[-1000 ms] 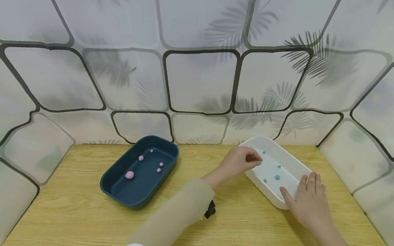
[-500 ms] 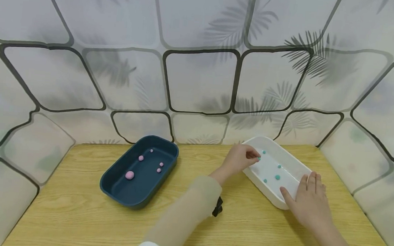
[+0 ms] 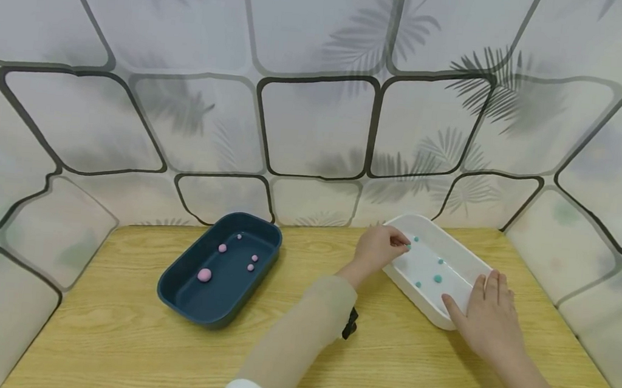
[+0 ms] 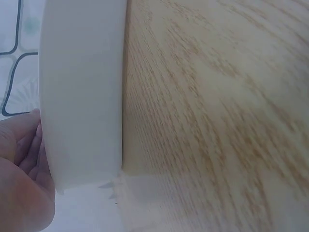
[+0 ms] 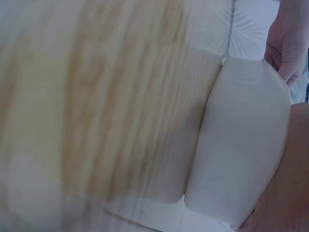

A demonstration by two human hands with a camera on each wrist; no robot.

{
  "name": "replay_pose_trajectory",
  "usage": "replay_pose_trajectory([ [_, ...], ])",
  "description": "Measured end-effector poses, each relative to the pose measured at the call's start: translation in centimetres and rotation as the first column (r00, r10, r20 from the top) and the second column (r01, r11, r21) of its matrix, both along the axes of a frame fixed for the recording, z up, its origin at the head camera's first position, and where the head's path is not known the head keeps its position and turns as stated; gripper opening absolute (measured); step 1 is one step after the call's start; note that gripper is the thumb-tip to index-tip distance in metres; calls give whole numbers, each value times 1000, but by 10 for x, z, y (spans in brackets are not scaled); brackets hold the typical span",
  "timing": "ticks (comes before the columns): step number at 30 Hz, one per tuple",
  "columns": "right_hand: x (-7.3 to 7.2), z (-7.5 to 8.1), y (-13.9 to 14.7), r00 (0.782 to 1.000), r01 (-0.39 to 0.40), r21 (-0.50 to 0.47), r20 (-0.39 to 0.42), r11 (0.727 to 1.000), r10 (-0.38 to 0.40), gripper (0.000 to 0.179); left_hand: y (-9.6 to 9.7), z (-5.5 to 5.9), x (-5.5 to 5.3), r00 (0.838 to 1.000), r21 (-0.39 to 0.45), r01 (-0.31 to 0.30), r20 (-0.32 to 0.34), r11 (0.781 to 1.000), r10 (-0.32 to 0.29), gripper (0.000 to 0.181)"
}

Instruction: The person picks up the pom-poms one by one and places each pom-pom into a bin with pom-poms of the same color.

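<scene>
A white tray holds several small teal balls of different sizes. My left hand reaches over its left side near the far end and pinches a teal ball between thumb and fingertips. In the left wrist view this hand shows beside the tray's outer wall, the ball hidden. With fingers straight and spread, my right hand rests on the near right end of the tray. The right wrist view has part of that hand along the rim.
A dark blue tray with several pink balls stands at the left on the wooden table. Behind the table rises a patterned backdrop, which also closes off both sides.
My left hand has moved slightly toward the tray's far end with the teal ball at its fingertips, and its forearm has shifted right. The right hand stays in place.
</scene>
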State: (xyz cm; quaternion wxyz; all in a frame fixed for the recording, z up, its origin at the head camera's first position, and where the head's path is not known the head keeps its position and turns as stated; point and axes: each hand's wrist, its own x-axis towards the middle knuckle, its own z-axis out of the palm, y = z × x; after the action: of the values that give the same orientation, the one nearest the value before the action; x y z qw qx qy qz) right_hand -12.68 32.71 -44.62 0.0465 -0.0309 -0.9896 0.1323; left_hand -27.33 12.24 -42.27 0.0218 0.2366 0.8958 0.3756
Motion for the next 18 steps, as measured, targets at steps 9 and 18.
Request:
replay_pose_trajectory([
  [9,-1,4,0,1000,3,12,23,1000,-3,100,2,0,-2,1000,-8,-1,-4,1000,1,14],
  [18,-1,1,0,1000,3,13,22,1000,-4,100,-1,0,-2,1000,56,9,17,998,-10,14],
])
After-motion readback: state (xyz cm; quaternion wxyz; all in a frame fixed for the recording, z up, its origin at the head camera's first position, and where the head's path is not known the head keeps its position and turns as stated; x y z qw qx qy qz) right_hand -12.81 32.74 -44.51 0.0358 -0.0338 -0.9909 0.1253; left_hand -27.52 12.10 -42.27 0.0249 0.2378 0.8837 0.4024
